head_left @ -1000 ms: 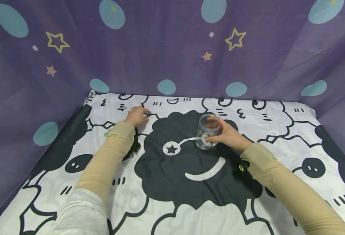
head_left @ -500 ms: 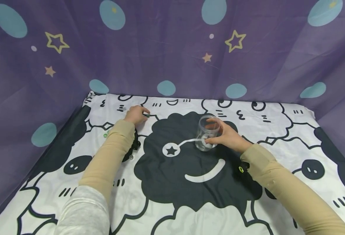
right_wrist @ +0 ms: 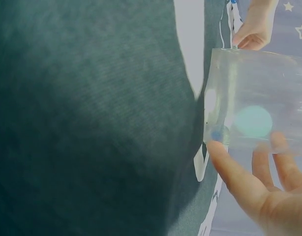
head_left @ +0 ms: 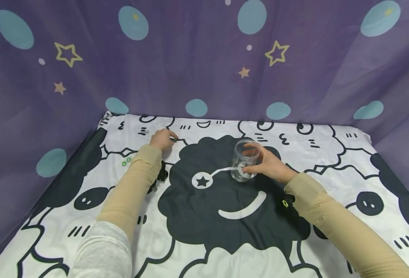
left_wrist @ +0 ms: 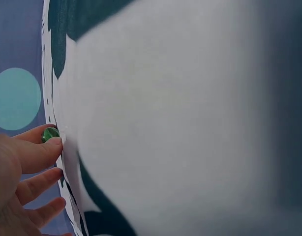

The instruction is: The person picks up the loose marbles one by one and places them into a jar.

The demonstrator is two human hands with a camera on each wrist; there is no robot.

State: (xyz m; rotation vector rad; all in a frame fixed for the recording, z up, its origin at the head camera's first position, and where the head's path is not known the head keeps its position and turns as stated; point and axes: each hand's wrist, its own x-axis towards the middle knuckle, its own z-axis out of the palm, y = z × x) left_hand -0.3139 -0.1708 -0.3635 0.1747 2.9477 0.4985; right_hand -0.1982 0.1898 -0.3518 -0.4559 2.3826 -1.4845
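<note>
At the back left of the cloth, my left hand (head_left: 162,139) pinches a small green marble (left_wrist: 50,133) between thumb and forefinger, its other fingers spread apart in the left wrist view. My right hand (head_left: 270,164) grips a clear, lidless jar (head_left: 240,164) from its right side. The jar stands mouth up on the dark part of the printed cloth. A small blue spot (right_wrist: 217,133) shows near the jar's base in the right wrist view. Two green marbles (head_left: 124,163) lie on the cloth left of my left forearm.
A white cloth (head_left: 190,247) with black cartoon figures covers the table. Behind it hangs a purple curtain (head_left: 197,77) with stars and blue ovals. A small clear round thing (head_left: 154,189) lies by my left sleeve, below the black wrist camera (head_left: 162,172).
The whole head view has shifted slightly downward. My left hand stays at the back left with the marble, and my right hand keeps its hold on the jar.
</note>
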